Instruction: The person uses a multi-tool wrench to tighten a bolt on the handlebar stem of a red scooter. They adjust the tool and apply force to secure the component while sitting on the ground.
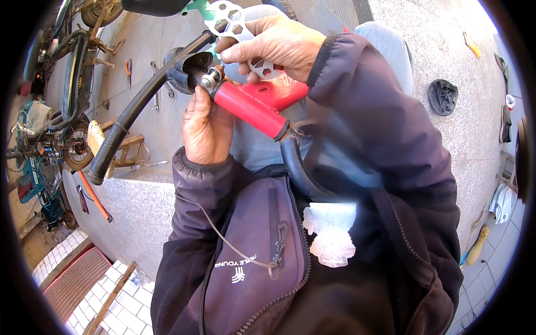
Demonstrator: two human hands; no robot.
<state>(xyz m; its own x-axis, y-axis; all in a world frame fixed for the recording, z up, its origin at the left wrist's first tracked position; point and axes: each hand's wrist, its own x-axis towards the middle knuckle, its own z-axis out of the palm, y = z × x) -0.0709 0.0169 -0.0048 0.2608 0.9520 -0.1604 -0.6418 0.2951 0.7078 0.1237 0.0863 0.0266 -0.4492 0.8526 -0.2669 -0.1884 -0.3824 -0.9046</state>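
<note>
A small red bicycle frame [249, 110] lies across my lap, its head tube pointing up and left. At the tube's upper end is a silver nut and ring fitting [211, 78]. My left hand [205, 127] is closed around this end, thumb pressed beside the fitting. My right hand [276, 47] grips a flat, pale metal spanner plate with hexagonal holes [227, 17], thumb on top, above the frame. Whether the plate touches the nut I cannot tell. A black curved tube [298, 167] comes from the frame's lower end towards my jacket.
A long black bar [146, 103] slants at the left, beside a black cup-shaped part [190, 71]. Pliers [129, 72] and spanners [155, 84] lie on the floor. Parked bicycles [72, 72] stand farther left, near a small wooden stool [125, 149]. A black cap [443, 97] lies right.
</note>
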